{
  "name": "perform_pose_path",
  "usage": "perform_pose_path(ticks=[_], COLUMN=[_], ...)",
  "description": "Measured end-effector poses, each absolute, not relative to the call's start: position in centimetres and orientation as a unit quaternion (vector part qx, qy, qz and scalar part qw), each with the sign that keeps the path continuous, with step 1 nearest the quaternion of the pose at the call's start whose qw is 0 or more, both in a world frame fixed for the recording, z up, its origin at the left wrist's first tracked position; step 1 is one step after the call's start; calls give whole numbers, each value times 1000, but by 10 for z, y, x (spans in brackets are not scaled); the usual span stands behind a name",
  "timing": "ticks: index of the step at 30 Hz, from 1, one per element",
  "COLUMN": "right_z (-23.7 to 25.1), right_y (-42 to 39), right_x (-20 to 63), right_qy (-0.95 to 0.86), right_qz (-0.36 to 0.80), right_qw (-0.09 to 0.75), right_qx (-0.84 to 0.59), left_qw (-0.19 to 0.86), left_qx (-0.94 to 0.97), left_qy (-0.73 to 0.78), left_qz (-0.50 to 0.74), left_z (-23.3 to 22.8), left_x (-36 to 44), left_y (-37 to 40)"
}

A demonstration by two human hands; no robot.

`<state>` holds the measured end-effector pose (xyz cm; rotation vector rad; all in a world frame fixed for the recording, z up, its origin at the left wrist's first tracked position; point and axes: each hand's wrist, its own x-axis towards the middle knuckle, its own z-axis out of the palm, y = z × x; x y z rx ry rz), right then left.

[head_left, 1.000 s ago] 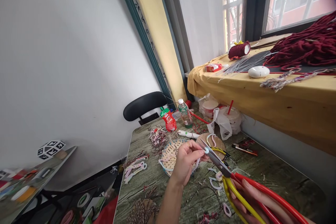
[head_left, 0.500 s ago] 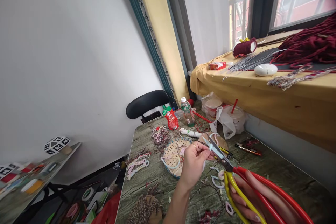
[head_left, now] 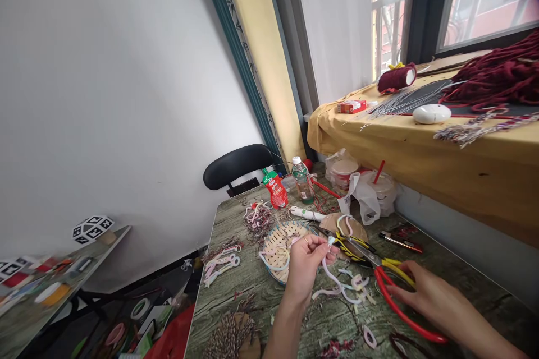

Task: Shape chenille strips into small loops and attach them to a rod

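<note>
Pinched between the fingertips of my left hand [head_left: 304, 266] is a pastel fuzzy cord [head_left: 333, 276], its pale blue end poking up and its length trailing down to the tabletop. My right hand [head_left: 429, 294] has thumb and fingers around the handles of large scissors [head_left: 381, 266], one loop red and one yellow. The scissor blades lie low, pointing left, over yellow-handled pliers [head_left: 347, 248] beside a round cardboard piece [head_left: 356, 227]. Left of my left hand sits a woven basket [head_left: 273, 241] with pastel cord loops. Cut cord scraps [head_left: 357, 283] lie between my hands.
A bottle [head_left: 302, 182], a red pouch [head_left: 275, 189] and bagged cups [head_left: 379, 193] stand at the table's back. Yarn bundles [head_left: 229, 328] and finished-looking cord pieces [head_left: 221, 263] lie left. A cloth-covered ledge [head_left: 379, 140] overhangs the right side; a chair [head_left: 238, 165] stands behind.
The scissors have moved from the cord at my left hand down and right toward the tabletop. My right hand's hold has shifted on the handles. More cord now hangs below my left hand.
</note>
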<state>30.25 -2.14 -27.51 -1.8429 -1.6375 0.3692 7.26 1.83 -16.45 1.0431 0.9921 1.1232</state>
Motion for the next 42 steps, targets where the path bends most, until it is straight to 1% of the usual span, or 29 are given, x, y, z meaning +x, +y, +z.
perform_pose_path(ticks=[4,7,9,12,14,17,22,30,35,38,40,42], right_z=[-275,-249,-225,-194,-184,-180,-171,-146,-132,-109,-92,-79], right_y=[-18,-23,-21,-12,-5,-1,-4,-12,-10,-9,-10,-12], right_x=[301,291,277,250,235,224,230,227,237,253,262,265], right_qy=[-642,-644,-648,-639,-612,-564,-524,-510,-458,-410,-405,-445], right_qz=[167,189,236,337,390,433,447,483,465,491,516,526], right_qw=[319,344,371,416,442,480,526,561,615,658,657,617], right_qx=[-677,-657,-622,-553,-528,-514,-499,-440,-443,-398,-373,-379], left_qw=[611,607,605,600,595,586,591,592,584,553,543,543], left_qx=[441,438,438,442,445,446,435,414,410,403,415,424], left_qy=[439,444,443,437,433,432,432,419,431,466,473,470], left_qz=[490,493,496,504,511,520,525,550,552,561,556,551], left_z=[-169,-174,-175,-175,-174,-173,-164,-139,-138,-138,-136,-133], left_x=[75,79,84,91,94,96,96,101,94,87,83,80], left_y=[20,21,19,12,7,0,-4,-11,-11,-10,-9,-10])
